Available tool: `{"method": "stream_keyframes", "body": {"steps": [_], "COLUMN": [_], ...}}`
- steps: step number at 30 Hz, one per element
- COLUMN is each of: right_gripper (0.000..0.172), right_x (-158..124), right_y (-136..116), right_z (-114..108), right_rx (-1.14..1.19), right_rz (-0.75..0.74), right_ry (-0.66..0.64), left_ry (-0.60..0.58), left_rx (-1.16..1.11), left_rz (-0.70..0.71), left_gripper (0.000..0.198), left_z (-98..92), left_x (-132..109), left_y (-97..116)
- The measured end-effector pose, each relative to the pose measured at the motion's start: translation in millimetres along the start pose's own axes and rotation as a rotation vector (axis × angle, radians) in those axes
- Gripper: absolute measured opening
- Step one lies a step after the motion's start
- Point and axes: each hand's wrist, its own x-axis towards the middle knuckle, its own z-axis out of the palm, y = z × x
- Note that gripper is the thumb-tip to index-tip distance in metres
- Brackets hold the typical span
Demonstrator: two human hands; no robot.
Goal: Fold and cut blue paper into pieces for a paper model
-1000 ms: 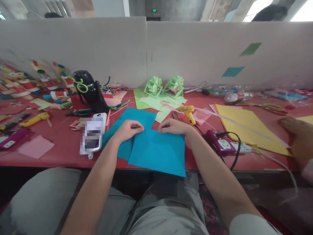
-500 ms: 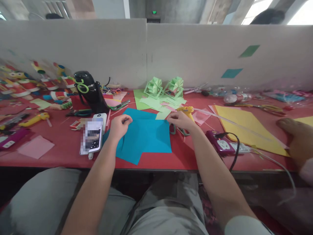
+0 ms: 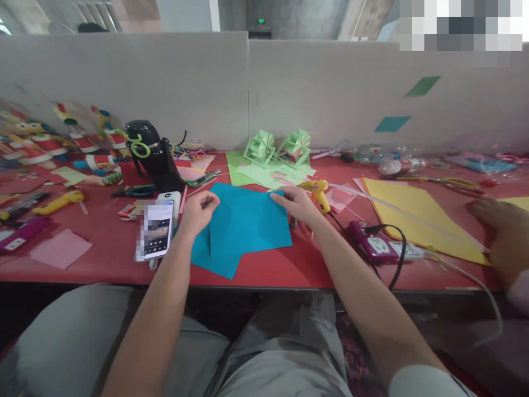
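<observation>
Two overlapping teal paper sheets [image 3: 243, 226] lie on the red table [image 3: 103, 259] in front of me. My left hand [image 3: 199, 210] pinches the left far corner of the upper sheet, fingers curled. My right hand [image 3: 295, 204] rests on its right far corner, fingers pressed on the edge. A yellow glue gun [image 3: 317, 191] lies just right of my right hand.
A phone [image 3: 155, 235] lies left of the paper, with a black bottle [image 3: 151, 154] behind it. Green paper models [image 3: 276, 148] stand at the back. A purple power strip [image 3: 374, 242] with a black cable, yellow sheets [image 3: 417, 212] and another person's hand [image 3: 500, 231] are to the right.
The upper teal sheet has been slid away from the table's near edge toward the back. Both hands moved with it, and the sheet now lies slightly rotated.
</observation>
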Motion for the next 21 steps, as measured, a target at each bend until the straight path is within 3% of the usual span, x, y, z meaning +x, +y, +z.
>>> {"method": "stream_keyframes", "body": {"steps": [4,8,13,17,21], "right_gripper": [0.036,0.03,0.027,0.026,0.025], "right_x": [-4,-11,-15,-15,-14], "right_y": [-1,-11,-19,-17,-16], "right_z": [10,16,20,17,8], "right_rx": [-0.088,-0.122,-0.132,-0.129,-0.107], "right_rz": [-0.108,-0.209,-0.28,-0.294,-0.297], "right_ry": [0.032,-0.017,-0.044,-0.034,0.065], "left_ry": [-0.018,-0.118,-0.186,-0.167,-0.138], "left_rx": [0.209,0.208,0.216,0.178,0.181], "left_rz": [0.211,0.387,0.382,0.356,0.302], "left_gripper": [0.014,0.015,0.008,0.007,0.005], "left_z": [8.2,30.4,45.7,39.0,27.3], "left_x": [-4,-11,-15,-14,-11], "left_y": [19,50,63,55,45]}}
